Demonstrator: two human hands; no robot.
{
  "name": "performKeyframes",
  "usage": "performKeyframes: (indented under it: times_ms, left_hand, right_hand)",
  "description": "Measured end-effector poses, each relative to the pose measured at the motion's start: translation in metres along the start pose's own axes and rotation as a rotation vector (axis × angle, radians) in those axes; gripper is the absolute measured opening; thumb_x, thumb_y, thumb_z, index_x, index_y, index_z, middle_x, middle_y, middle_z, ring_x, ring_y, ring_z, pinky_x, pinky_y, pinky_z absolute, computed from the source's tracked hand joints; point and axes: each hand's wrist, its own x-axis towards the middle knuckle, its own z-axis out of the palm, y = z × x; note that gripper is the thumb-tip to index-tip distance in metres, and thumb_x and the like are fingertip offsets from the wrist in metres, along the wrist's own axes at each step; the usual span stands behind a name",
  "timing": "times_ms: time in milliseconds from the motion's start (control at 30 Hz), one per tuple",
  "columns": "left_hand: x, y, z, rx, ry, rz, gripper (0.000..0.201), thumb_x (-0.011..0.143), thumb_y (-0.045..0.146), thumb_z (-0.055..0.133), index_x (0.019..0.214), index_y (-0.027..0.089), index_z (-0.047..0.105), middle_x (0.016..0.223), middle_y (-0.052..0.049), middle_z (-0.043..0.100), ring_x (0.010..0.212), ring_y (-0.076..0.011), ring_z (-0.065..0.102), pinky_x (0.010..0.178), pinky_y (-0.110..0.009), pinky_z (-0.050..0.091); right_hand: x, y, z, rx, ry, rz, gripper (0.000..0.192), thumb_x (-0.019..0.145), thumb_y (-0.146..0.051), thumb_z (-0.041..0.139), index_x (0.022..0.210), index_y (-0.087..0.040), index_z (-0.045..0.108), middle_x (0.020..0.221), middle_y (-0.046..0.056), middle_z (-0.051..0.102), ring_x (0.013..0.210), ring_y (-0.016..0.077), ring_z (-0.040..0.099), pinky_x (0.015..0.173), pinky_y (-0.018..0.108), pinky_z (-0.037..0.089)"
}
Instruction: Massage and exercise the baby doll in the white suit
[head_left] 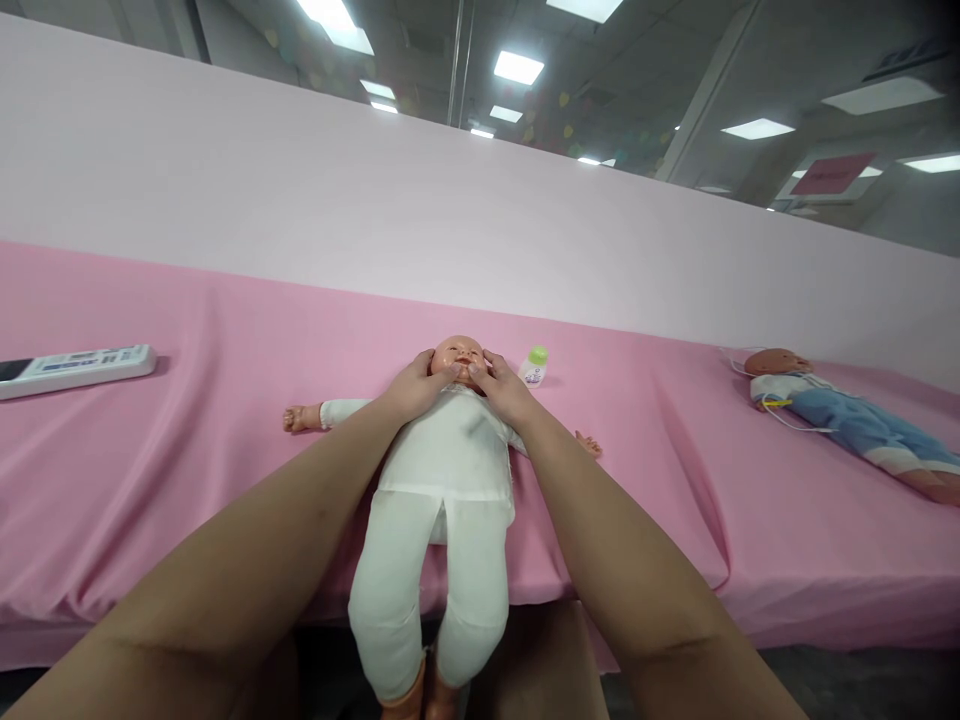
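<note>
A baby doll in white clothes (442, 470) lies on its back on the pink-covered table (187, 420), its legs hanging over the front edge. My left hand (418, 385) rests against the left side of the doll's head (459, 354), fingers touching the cheek. On the other side, my right hand (504, 388) presses its fingertips to the doll's chin and cheek. Both hands lie flat on the doll and grasp nothing. A small bottle with a green cap (535, 366) lies just right of the head.
A white remote-like device (75, 368) lies at the far left of the table. A second doll in blue and white (847, 415) lies at the right with a thin cord by it. A pale pink wall (375, 200) backs the table.
</note>
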Motion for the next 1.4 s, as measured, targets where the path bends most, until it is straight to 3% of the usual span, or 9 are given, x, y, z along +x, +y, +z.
performKeyframes:
  times_ms: [1400]
  left_hand:
    - [-0.0005, -0.0003, 0.0007, 0.003, 0.008, 0.009, 0.072, 0.077, 0.068, 0.059, 0.132, 0.023, 0.052, 0.131, -0.007, 0.065, 0.117, -0.0270, 0.062, 0.090, -0.031, 0.051]
  right_hand:
    - [0.0059, 0.0097, 0.0022, 0.029, 0.001, -0.027, 0.085, 0.081, -0.072, 0.056, 0.150, -0.025, 0.035, 0.143, 0.009, 0.051, 0.126, 0.0270, 0.054, 0.109, 0.042, 0.040]
